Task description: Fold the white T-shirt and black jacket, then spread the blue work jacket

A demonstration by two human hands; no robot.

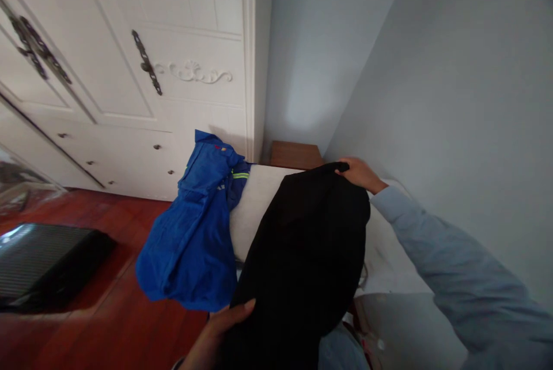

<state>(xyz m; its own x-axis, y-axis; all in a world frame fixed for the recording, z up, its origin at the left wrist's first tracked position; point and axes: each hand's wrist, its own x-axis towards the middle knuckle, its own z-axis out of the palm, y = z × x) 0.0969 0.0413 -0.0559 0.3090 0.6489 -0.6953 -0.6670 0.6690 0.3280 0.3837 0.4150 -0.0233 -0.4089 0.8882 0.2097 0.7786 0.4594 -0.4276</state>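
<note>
A black piece of cloth, seemingly a garment (pixel 298 243), stretches between my hands over a white-covered surface (pixel 254 203). My right hand (pixel 359 174) pinches its far upper edge, near the grey wall. At the near left side, my left hand (pixel 222 324) grips the cloth, thumb on top and the other fingers hidden beneath. Left of the black cloth lies a blue garment (pixel 194 231), draped over the edge of the white surface. A dark blue piece with a yellow-green stripe (pixel 239 177) shows under it.
A white wardrobe (pixel 199 7) with dark metal handles stands ahead on the left. On the red wooden floor (pixel 108 324) sits a black ridged case (pixel 47 263). Beyond the white surface is a brown wooden block (pixel 296 154). A grey wall (pixel 466 99) closes off the right side.
</note>
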